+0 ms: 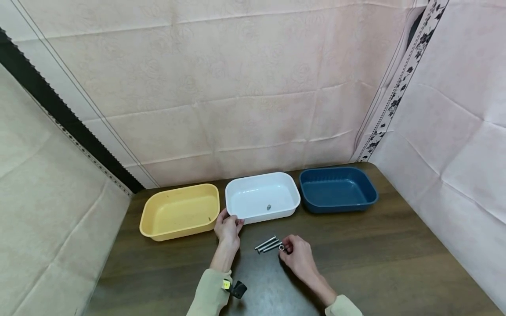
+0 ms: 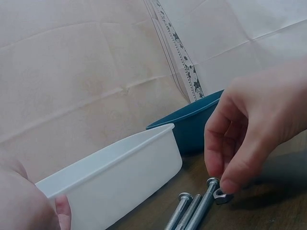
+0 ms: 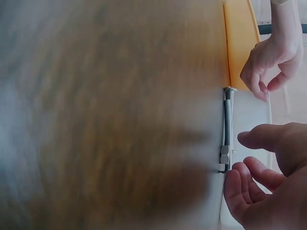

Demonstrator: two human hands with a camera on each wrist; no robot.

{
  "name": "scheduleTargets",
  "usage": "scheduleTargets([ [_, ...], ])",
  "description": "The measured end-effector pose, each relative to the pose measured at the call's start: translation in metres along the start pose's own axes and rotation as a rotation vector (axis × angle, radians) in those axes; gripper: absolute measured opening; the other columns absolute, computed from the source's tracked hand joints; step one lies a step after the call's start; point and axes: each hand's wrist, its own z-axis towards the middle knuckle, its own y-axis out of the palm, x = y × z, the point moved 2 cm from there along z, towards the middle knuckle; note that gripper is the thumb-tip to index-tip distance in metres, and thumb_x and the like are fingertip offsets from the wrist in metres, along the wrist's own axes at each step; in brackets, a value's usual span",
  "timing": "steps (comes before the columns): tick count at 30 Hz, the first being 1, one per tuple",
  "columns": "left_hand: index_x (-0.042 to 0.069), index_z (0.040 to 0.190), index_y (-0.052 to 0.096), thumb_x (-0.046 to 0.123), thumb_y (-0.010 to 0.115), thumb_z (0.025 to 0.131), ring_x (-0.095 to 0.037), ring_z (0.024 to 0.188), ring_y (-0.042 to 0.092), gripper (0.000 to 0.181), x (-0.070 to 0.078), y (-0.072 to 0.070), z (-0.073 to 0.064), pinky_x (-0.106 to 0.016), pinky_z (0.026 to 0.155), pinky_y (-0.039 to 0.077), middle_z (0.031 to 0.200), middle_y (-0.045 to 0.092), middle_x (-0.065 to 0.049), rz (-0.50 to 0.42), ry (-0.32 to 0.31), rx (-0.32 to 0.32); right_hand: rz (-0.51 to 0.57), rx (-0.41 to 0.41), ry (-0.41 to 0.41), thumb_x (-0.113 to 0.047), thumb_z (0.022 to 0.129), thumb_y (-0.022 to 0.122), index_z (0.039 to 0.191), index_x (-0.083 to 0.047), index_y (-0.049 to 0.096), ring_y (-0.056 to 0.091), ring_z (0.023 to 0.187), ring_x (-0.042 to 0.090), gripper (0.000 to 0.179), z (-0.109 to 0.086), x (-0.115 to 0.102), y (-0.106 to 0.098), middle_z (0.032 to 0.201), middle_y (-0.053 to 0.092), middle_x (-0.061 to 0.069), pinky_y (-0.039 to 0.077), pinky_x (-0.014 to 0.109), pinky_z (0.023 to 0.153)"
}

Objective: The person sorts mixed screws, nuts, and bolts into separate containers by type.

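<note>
At the near left corner of the white tray, my left hand pinches the rim, its thumb against the outer wall in the left wrist view. Silver bolts lie side by side on the table in front of this tray. By their right end is a hex nut. My right hand is over the nut with fingers bent; in the right wrist view thumb and fingertips stand apart either side of it. Whether the thumb touches the nut is hard to tell. A small metal piece lies inside the white tray.
A yellow tray stands left of the white one, with a tiny dark piece in it. To the right stands a dark blue tray. Behind the brown table and at its sides hang pale cloths.
</note>
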Motion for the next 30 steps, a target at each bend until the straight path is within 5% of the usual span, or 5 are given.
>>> scheduleTargets([
  [30, -0.005, 0.141, 0.046, -0.017, 0.048, 0.084, -0.019, 0.072, 0.054, 0.058, -0.001, -0.003, 0.001, -0.03, 0.071, 0.056, 0.081, 0.05, -0.006, 0.005, 0.007, -0.003, -0.115, 0.015, 0.039, 0.0, 0.071, 0.085, 0.082, -0.005, 0.065, 0.055, 0.069, 0.014, 0.024, -0.002, 0.0, 0.013, 0.077, 0.057, 0.001, 0.051, 0.033, 0.061],
])
